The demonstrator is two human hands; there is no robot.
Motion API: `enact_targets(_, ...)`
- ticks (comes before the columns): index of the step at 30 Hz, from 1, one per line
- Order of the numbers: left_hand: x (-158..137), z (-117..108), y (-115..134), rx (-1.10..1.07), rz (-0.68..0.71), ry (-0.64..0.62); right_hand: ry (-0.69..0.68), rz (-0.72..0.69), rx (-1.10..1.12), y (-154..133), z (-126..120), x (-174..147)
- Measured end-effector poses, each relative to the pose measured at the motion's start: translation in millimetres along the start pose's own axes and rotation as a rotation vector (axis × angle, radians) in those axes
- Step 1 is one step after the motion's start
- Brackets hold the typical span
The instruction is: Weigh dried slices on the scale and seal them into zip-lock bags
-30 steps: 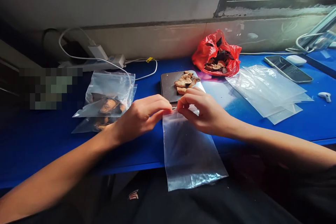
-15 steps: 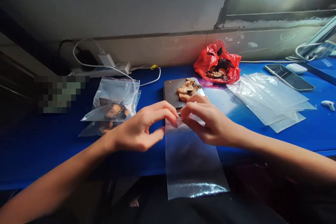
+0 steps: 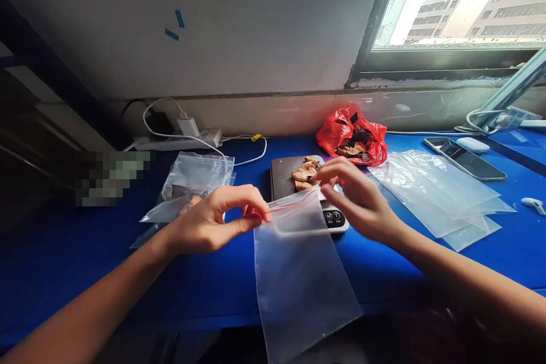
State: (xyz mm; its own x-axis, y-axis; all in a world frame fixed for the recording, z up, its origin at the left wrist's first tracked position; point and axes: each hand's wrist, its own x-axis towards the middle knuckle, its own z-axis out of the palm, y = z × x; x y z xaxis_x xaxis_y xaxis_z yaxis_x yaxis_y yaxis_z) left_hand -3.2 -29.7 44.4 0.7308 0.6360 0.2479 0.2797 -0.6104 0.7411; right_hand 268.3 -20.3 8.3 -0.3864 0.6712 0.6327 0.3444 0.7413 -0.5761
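A clear zip bag [image 3: 302,273] with a red line along its mouth hangs over the table's front edge, and it looks flat. My left hand [image 3: 217,219] pinches its top left corner between thumb and fingers. Close by the top right corner is my right hand [image 3: 356,196], its fingers curved and apart, with no firm grip showing. Behind the bag stands a kitchen scale [image 3: 279,179], its buttons partly covered by the bag and hand. Dried brown slices [image 3: 303,173] lie in a small pile on the scale, some hidden by my right hand.
A red plastic bag [image 3: 333,136] of dark dried pieces stands by the wall. Filled clear bags [image 3: 179,185] lie left, near a power strip [image 3: 209,137]. Flat clear bags [image 3: 443,193], a phone [image 3: 469,159] and an earbud [image 3: 533,205] are on the right.
My right hand has moved right, away from my left, and its fingers have spread. The zip bag's red-lined mouth now shows between the hands. The view has tilted up.
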Motion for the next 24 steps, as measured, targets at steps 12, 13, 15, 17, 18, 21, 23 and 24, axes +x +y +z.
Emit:
enact_targets(12, 0.9, 13.5, -1.3, 0.115, 0.096, -0.091, -0.119, -0.101, -0.524, 47.5, -6.2, 6.5)
enact_targets(13, 1.0, 13.3, -1.3, 0.112, 0.093, -0.087, -0.120, -0.103, -0.519, 45.6, -6.7, 6.5)
enact_targets(15, 1.4, 13.6, -1.4, 0.090, 0.076, -0.069, -0.127, -0.131, -0.512, 39.0, -8.8, 6.6)
enact_targets(17, 1.8, 15.0, -2.4, 0.050, 0.039, -0.038, -0.142, -0.188, -0.506, 28.5, -12.4, 6.3)
enact_targets(18, 2.0, 15.9, -3.2, 0.029, 0.018, -0.020, -0.153, -0.218, -0.497, 22.3, -14.7, 6.0)
enact_targets(21, 3.0, 18.9, -5.9, -0.005, -0.036, 0.024, -0.187, -0.267, -0.444, 4.8, -21.1, 4.0)
enact_targets(23, 4.0, 20.7, -7.1, -0.012, -0.053, 0.039, -0.201, -0.270, -0.384, -2.5, -23.5, 2.0)
enact_targets(24, 4.5, 21.4, -7.5, -0.017, -0.056, 0.044, -0.207, -0.265, -0.343, -4.5, -23.8, 0.9)
